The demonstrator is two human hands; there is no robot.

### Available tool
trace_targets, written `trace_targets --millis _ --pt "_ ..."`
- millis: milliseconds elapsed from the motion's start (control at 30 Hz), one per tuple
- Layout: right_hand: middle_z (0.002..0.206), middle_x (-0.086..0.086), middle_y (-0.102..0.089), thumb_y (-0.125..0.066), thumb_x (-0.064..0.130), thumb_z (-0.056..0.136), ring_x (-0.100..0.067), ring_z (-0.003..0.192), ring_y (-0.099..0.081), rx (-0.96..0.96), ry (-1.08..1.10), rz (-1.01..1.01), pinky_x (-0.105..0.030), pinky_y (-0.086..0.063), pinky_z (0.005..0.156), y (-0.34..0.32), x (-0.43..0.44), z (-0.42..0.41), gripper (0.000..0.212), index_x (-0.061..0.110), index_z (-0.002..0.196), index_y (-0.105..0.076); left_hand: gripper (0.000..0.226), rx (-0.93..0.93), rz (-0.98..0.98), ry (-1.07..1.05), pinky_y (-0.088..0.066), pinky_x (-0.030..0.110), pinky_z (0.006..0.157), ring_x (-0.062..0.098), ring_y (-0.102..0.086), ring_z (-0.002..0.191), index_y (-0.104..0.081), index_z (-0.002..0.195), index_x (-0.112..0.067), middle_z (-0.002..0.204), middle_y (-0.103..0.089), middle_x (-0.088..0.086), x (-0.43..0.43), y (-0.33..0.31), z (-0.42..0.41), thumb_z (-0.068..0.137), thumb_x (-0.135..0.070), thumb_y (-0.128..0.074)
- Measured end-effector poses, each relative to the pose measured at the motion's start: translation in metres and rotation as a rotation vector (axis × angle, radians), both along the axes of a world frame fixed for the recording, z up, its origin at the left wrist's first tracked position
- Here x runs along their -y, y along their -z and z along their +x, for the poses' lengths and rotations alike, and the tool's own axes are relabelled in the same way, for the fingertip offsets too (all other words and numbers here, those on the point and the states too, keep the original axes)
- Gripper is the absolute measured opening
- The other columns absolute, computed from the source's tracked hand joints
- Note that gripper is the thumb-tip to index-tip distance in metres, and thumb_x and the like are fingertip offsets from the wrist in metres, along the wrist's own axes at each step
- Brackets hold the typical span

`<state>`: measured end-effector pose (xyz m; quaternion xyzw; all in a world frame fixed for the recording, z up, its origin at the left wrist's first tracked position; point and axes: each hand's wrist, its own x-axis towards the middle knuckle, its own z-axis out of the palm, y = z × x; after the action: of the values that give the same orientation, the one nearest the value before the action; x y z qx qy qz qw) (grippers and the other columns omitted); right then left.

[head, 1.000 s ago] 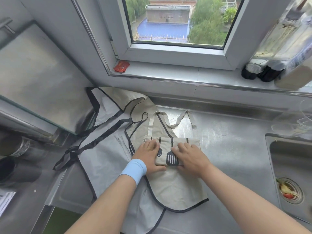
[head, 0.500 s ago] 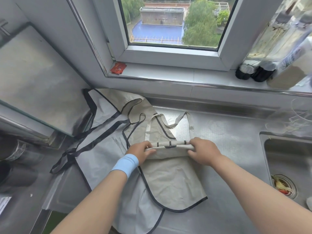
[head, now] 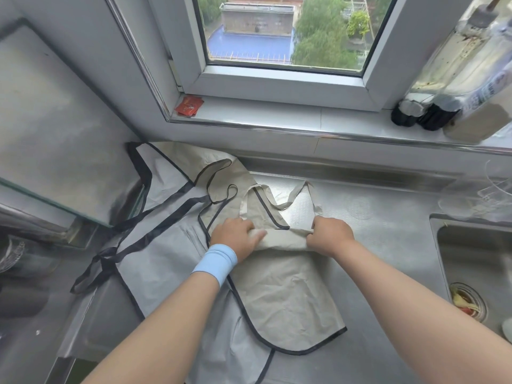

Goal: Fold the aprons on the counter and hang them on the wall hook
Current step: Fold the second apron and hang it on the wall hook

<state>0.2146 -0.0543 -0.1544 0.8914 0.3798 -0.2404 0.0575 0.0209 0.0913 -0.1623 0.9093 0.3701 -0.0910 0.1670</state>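
Observation:
A beige apron (head: pixel 288 297) with black trim lies on the steel counter (head: pixel 388 273). Its top part is rolled into a narrow fold (head: pixel 285 238) across the middle. My left hand (head: pixel 235 234), above a blue wristband, grips the fold's left end. My right hand (head: pixel 329 235) pinches the right end. The beige neck strap (head: pixel 293 198) loops out behind the fold. A grey apron (head: pixel 155 261) with black ties lies spread underneath and to the left. No wall hook is in view.
A sink (head: pixel 476 273) with food scraps in its drain sits at the right. Bottles (head: pixel 454 87) stand on the window sill, with a red packet (head: pixel 189 105) at its left end. A steel panel (head: pixel 55 139) rises at the left. Clear plastic lies by the sink.
The patterned pocket part that my hands pressed flat has been rolled over away from me into a narrow fold. Both hands now grip its ends.

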Motion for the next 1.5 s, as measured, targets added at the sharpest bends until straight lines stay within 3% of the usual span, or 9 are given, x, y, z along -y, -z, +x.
trace_targets --millis 200,300,433,767,1067,1167,1267,1333,1500 --pt "0.118 -0.01 -0.054 -0.057 0.015 0.078 -0.031 0.101 -0.057 0.439 -0.367 0.055 -0.041 -0.047 0.081 0.0 -0.012 -0.018 0.044 0.018 0.121 -0.05 0.048 -0.078 0.093 0.21 -0.032 0.035 0.096 0.022 -0.044 0.118 -0.056 0.122 -0.029 0.123 -0.054 -0.002 0.001 0.01 0.004 0.092 -0.063 -0.04" --pt "0.125 -0.014 -0.055 -0.033 0.011 0.078 -0.035 0.11 -0.056 0.262 -0.65 0.253 -0.045 -0.048 0.082 0.016 -0.008 -0.031 0.052 0.017 0.125 -0.052 0.046 -0.098 0.223 0.31 -0.028 0.038 0.1 0.023 -0.043 0.119 -0.055 0.123 -0.029 0.125 -0.054 0.0 0.003 0.009 0.011 0.092 -0.059 -0.039" --pt "0.165 -0.001 -0.01 -0.023 0.014 0.095 -0.024 0.152 -0.008 -0.041 -0.361 0.179 -0.052 -0.006 0.12 0.033 0.018 -0.037 0.065 0.03 0.157 -0.013 0.038 0.013 0.123 0.296 -0.035 0.035 0.098 0.022 -0.042 0.119 -0.048 0.131 -0.03 0.131 -0.047 -0.003 0.014 0.017 0.012 0.097 -0.046 -0.04" --pt "0.161 0.008 0.026 -0.018 0.049 0.101 -0.013 0.147 0.027 -0.064 -0.285 0.125 -0.065 0.019 0.111 0.045 0.037 -0.026 0.059 0.05 0.151 0.012 0.051 -0.009 0.154 0.455 -0.024 0.037 0.106 0.025 -0.057 0.118 -0.061 0.126 -0.022 0.129 -0.06 0.0 0.044 0.016 0.032 0.083 -0.028 -0.035" --pt "0.161 0.005 0.026 -0.02 0.049 0.101 -0.014 0.147 0.027 -0.107 -0.329 0.128 -0.056 0.017 0.116 0.046 0.038 -0.017 0.062 0.044 0.153 0.014 0.08 -0.15 0.021 0.432 0.013 0.032 0.118 0.012 0.022 0.146 0.013 0.154 -0.023 0.158 0.023 -0.004 0.02 0.033 -0.01 0.082 -0.058 0.01" --pt "0.163 -0.002 0.019 -0.021 0.05 0.101 -0.018 0.15 0.02 -0.026 -0.39 0.179 -0.053 0.017 0.117 0.045 0.039 -0.016 0.061 0.039 0.156 0.005 0.081 -0.188 0.039 0.419 0.014 0.033 0.118 0.016 0.019 0.148 0.01 0.154 -0.02 0.16 0.021 -0.001 0.013 0.026 -0.021 0.081 -0.054 0.012" --pt "0.162 -0.017 -0.021 -0.038 0.044 0.095 -0.036 0.148 -0.022 0.15 -0.502 0.277 -0.054 -0.013 0.115 0.039 0.038 -0.014 0.057 0.029 0.15 -0.036 0.06 -0.205 0.226 0.444 0.009 0.04 0.118 0.026 0.012 0.149 -0.01 0.155 -0.013 0.162 0.016 0.005 0.02 0.012 -0.01 0.098 -0.029 -0.022" --pt "0.138 -0.014 -0.047 -0.047 0.026 0.086 -0.038 0.115 -0.051 0.15 -0.536 0.357 -0.047 -0.038 0.093 0.037 0.035 -0.015 0.052 0.028 0.137 -0.05 0.067 -0.194 0.22 0.453 -0.006 0.043 0.119 0.028 0.004 0.149 -0.014 0.153 -0.016 0.162 0.014 0.004 0.032 0.003 0.004 0.092 -0.012 -0.04" --pt "0.097 -0.002 -0.054 -0.035 0.021 0.082 -0.025 0.077 -0.054 0.045 -0.452 0.445 -0.036 -0.044 0.063 0.03 0.034 -0.02 0.058 0.027 0.137 -0.052 0.064 -0.07 0.142 0.432 -0.038 0.036 0.096 0.026 -0.041 0.122 -0.035 0.14 -0.026 0.137 -0.04 0.0 0.043 0.003 0.019 0.079 -0.017 -0.051"
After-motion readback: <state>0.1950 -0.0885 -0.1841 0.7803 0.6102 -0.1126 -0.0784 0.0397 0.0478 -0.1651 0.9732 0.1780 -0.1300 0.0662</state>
